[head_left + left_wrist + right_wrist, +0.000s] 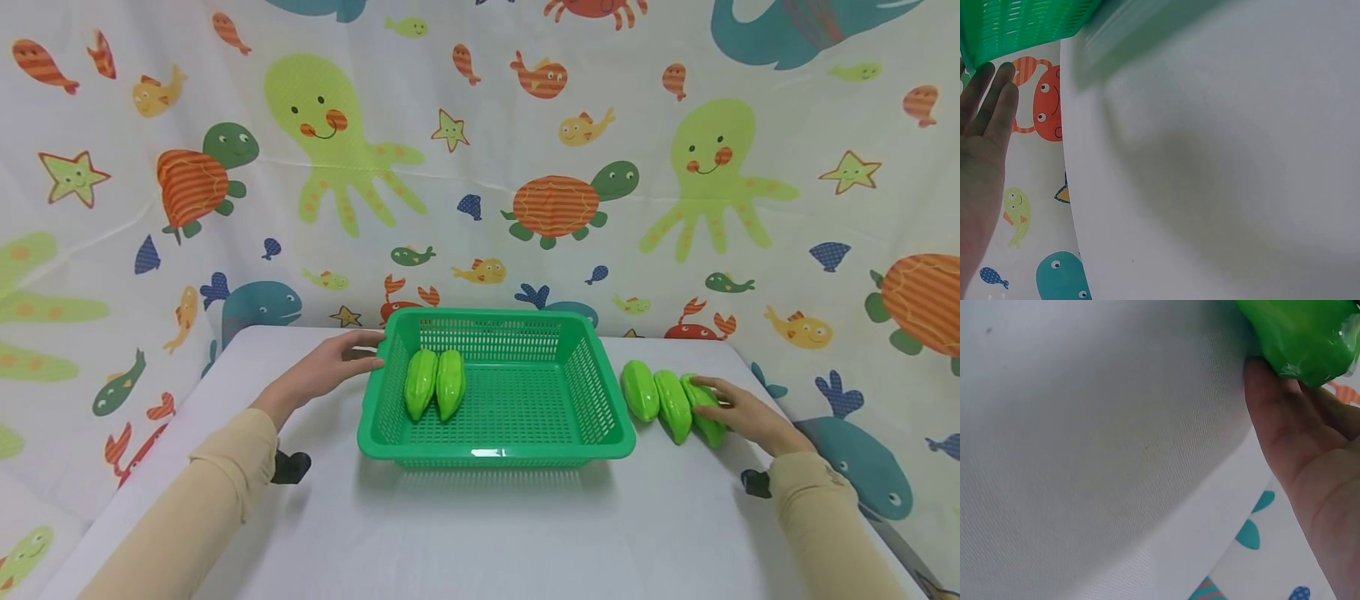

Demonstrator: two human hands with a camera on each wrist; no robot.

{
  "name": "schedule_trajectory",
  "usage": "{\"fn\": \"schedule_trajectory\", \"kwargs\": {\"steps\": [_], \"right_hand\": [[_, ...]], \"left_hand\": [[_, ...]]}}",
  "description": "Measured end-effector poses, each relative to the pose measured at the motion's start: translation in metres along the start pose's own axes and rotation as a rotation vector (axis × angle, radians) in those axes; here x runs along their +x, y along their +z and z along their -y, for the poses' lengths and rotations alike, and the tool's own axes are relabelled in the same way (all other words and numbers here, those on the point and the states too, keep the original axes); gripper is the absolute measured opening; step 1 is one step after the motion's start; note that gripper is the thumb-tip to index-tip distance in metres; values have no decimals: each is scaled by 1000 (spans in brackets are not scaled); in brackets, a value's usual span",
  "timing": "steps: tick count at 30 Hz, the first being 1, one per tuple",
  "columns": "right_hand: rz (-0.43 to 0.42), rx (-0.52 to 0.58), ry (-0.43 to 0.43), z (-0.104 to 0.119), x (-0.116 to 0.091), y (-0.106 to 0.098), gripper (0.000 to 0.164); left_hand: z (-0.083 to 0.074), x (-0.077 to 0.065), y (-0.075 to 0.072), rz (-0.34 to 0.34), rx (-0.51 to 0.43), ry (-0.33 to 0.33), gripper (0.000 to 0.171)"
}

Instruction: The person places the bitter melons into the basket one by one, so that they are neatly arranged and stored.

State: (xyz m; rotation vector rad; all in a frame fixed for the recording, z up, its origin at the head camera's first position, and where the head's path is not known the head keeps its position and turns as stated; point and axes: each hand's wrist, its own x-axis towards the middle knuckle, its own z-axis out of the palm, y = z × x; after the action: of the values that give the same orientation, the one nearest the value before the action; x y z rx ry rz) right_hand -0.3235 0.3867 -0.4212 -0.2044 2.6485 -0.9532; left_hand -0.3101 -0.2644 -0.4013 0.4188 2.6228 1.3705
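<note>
A green plastic basket [495, 452] stands in the middle of the table in the head view, with two glossy green star fruit [422, 383] side by side at its left. My left hand [324, 368] is at the basket's left rim, fingers mostly straight; the left wrist view shows its fingertips against the basket wall [1029, 28]. To the right of the basket, three more star fruit lie in a slanting row. My right hand [746, 412] holds the rightmost star fruit [711, 429] between thumb and fingers. In the right wrist view, that fruit [1307, 337] hides part of the fingers.
The left [640, 390] and middle [673, 406] fruit of the row lie close together beside the basket's right wall. A white table [480, 533] carries everything. Behind it hangs a curtain [480, 142] printed with sea animals.
</note>
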Motion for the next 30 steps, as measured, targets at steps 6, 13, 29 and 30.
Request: {"fn": "schedule_trajectory", "kwargs": {"steps": [6,13,29,30], "right_hand": [[-17,-14,-22,1,-2,0,73],[-64,-22,40,0,1,-6,80],[-199,61,11,45,2,-25,80],[-205,65,8,51,3,-25,80]], "left_hand": [[-2,-1,0,3,4,-9,68],[-3,-2,0,5,-7,-9,69],[0,-1,0,4,-6,-10,69],[0,-1,0,3,-4,-11,69]]}}
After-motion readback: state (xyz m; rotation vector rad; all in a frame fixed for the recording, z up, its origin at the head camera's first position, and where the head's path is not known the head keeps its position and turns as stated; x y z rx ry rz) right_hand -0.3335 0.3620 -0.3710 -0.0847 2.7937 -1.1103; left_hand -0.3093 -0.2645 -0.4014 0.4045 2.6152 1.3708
